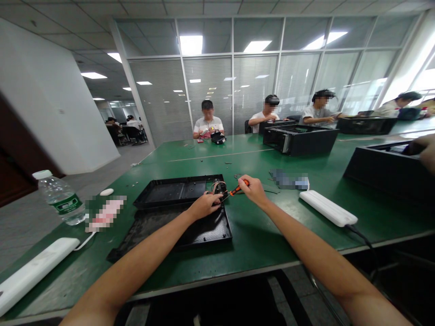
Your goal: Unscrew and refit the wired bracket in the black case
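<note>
The green bench (261, 253) stretches out in front of me and carries everything I'm working with. Towards its right edge stands a large dark box (377, 179), with another person's hand (428, 151) at its top. A second dark box (309, 141), open at the top, sits further off, on the far side.

Close to me lie two black plastic shells. The near shell (205, 233) is the bigger, and my left forearm passes over it; the far shell (176, 194) lies just beyond, its raised rim facing up.

At my left a long white power strip (37, 271) lies near the bench's edge, and a clear water bottle (63, 203) with a green label stands upright behind it. A shorter white strip (328, 208) with a black cord lies to my right.

My left hand (205, 206) reaches to the right end of the shells, fingers drawn together; I cannot tell whether they pinch anything. My right hand (253, 190) is closed round the orange-and-black screwdriver (238, 188), its shaft slanting down towards my left fingertips. Thin wires (217, 184) bunch at the far shell's right end, beside that hand. A small white oval piece (106, 192) lies near the bottle.
</note>
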A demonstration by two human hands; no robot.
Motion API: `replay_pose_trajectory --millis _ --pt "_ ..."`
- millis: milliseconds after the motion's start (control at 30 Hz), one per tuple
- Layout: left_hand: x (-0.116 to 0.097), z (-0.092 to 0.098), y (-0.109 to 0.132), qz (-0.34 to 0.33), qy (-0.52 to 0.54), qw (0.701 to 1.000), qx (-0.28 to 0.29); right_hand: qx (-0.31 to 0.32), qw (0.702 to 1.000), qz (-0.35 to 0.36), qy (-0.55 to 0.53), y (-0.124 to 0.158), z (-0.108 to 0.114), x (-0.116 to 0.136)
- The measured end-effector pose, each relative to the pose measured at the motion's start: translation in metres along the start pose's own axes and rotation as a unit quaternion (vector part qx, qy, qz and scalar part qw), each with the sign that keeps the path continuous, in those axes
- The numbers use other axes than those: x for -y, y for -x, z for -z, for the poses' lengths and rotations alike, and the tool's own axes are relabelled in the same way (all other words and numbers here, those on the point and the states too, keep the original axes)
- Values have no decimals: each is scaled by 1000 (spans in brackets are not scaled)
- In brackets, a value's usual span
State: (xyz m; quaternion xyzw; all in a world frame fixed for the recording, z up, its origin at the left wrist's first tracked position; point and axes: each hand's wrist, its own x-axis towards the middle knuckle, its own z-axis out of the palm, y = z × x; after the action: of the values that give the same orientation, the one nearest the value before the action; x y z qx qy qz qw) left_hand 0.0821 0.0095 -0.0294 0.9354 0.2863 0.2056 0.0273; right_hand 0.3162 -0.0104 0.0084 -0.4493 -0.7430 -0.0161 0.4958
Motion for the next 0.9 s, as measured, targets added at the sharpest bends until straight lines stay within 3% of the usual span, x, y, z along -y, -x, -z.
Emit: replay_pose_trajectory --millis 367,467,600,733,800,900 --pt "-3 2 1 -2 -19 1000 6 10 999 9 44 0 0 0" --pt "-5 3 1 -1 -24 1000 9 52 990 13 128 -3 7 12" --pt "-6 4 0 -1 -36 999 13 166 952 28 255 -16 27 45" --pt "-5 3 -1 0 -36 999 19 263 935 65 229 -33 36 71" --pt "-5 2 -1 4 -34 999 19 282 934 91 199 -40 34 77" --pt "-5 2 0 13 -31 999 19 268 927 80 249 -48 29 82"
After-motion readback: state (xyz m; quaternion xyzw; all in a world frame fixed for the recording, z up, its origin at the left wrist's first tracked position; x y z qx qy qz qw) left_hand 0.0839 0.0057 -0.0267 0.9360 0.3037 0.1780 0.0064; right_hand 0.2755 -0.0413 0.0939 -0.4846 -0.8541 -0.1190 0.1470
